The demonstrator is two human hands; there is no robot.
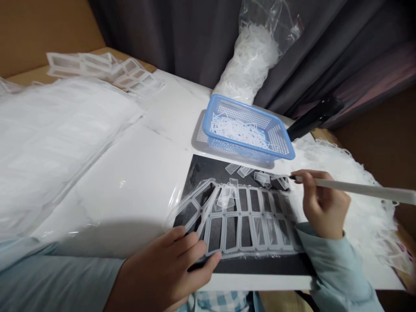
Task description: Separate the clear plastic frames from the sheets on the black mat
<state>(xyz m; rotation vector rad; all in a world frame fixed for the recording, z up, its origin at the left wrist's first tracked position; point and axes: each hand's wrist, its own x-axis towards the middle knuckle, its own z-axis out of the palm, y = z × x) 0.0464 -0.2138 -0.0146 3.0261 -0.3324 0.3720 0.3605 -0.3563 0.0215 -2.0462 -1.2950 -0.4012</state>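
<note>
On a black mat (276,265) lies a translucent plastic sheet (238,212) with rows of rectangular frames, several with dark openings. My left hand (169,264) is closed on the sheet's lower left part, which is bent and raised there. My right hand (325,201) grips a long, white-handled tool (360,189) with a thin tip, pointing left over the sheet's far right edge; I cannot make out its exact kind. Small clear rectangular pieces (229,193) lie on the sheet, and more loose clear pieces (245,171) lie along the mat's far edge.
A blue basket (248,149) with white plastic strips stands beyond the mat. Behind it leans a clear bag (248,60) full of similar scraps. A large pile of translucent sheets (58,138) covers the left, and a heap of white scraps (357,195) the right.
</note>
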